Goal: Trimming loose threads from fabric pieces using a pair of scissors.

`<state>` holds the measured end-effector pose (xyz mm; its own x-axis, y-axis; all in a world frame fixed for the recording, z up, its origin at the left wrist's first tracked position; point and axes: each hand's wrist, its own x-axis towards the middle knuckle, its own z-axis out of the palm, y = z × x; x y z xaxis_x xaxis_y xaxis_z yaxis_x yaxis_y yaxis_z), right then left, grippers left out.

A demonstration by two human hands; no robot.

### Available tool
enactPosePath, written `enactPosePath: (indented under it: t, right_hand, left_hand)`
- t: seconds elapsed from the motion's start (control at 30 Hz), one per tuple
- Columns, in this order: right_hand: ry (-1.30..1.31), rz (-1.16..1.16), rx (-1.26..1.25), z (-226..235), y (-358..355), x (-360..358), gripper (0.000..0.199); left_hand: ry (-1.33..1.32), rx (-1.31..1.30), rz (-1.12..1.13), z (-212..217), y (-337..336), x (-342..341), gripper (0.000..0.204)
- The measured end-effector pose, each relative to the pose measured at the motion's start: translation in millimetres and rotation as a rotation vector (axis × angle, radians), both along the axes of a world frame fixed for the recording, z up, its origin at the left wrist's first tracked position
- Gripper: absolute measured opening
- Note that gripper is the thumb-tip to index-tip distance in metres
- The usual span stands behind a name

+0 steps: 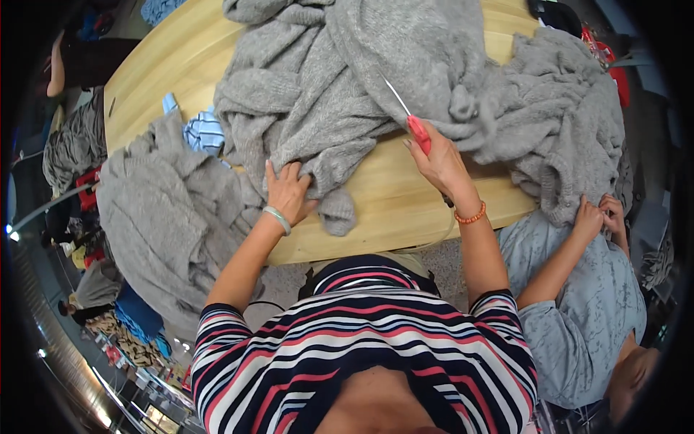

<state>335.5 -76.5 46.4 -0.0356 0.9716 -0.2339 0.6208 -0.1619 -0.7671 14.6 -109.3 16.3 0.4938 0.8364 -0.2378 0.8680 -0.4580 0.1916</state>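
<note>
My left hand [288, 192] lies flat with spread fingers on the lower edge of a grey knitted garment [347, 79] spread over the wooden table [405, 210]. My right hand [439, 160] grips a small tool with a red handle [418, 134] and a thin metal blade pointing up into the knit. A pale bangle is on my left wrist and an orange bead bracelet on my right.
More grey knitwear [166, 217] hangs off the table's left edge, with a blue striped cloth [204, 132] beside it. At the right, another person in a grey shirt [578, 289] holds the grey knit [571, 108] at the table's corner. Red items lie at the far right.
</note>
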Motion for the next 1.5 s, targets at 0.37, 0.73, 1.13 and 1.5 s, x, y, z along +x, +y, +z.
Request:
enactPosePath:
  t: [0.37,0.73,1.13,1.5]
  right_hand:
    - [0.056,-0.048,0.172,3.4,28.8,-25.3,0.042]
    - [0.000,-0.539,0.079,-62.7,-22.7,104.8,0.043]
    - [0.108,-0.432,0.095,-18.9,-61.7,104.1,0.045]
    - [0.088,-0.243,0.058,48.8,-70.0,53.4,0.043]
  left_hand:
    - [-0.214,0.006,-0.105,-58.8,1.4,51.5,0.023]
    - [-0.498,-0.147,-0.168,7.4,39.6,123.4,0.064]
    - [-1.151,-0.638,0.349,-89.4,89.9,264.9,0.021]
    - [-1.463,-0.346,0.793,34.1,58.5,21.7,0.037]
